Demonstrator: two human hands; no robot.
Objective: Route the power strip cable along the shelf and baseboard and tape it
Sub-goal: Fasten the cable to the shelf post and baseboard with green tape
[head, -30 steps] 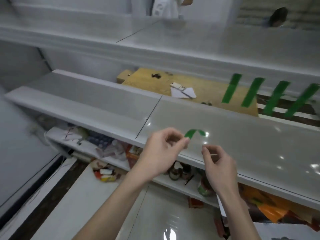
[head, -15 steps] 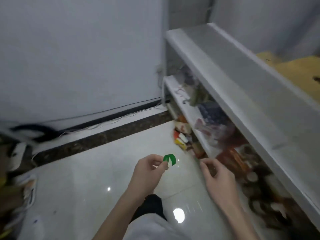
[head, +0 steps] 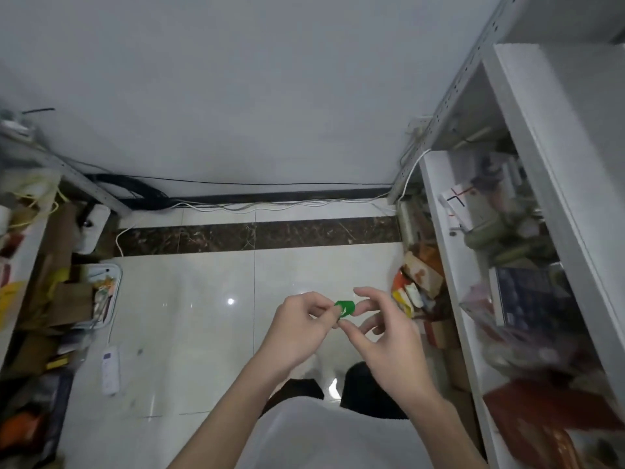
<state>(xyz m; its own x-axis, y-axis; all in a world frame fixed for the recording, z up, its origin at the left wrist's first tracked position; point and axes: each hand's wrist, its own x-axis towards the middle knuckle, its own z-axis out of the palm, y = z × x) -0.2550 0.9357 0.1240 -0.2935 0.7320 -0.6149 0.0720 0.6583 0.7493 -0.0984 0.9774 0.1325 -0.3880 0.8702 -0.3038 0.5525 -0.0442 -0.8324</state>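
As left hand [head: 297, 330] pinches it, green tape [head: 345, 307] arches sideways; right hand [head: 389, 346], grip unclear.

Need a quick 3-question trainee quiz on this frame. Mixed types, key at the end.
1. True or false: the green tape piece is lying on the floor.
2. Where does the white cable run?
A. On the floor, along the foot of the wall
B. Across the top shelf
C. Over the person's knees
3. Fill in: the tape piece is pinched in the fingers of the ___ hand.

Key: 1 false, it is held up in the air; 2 A; 3 left.
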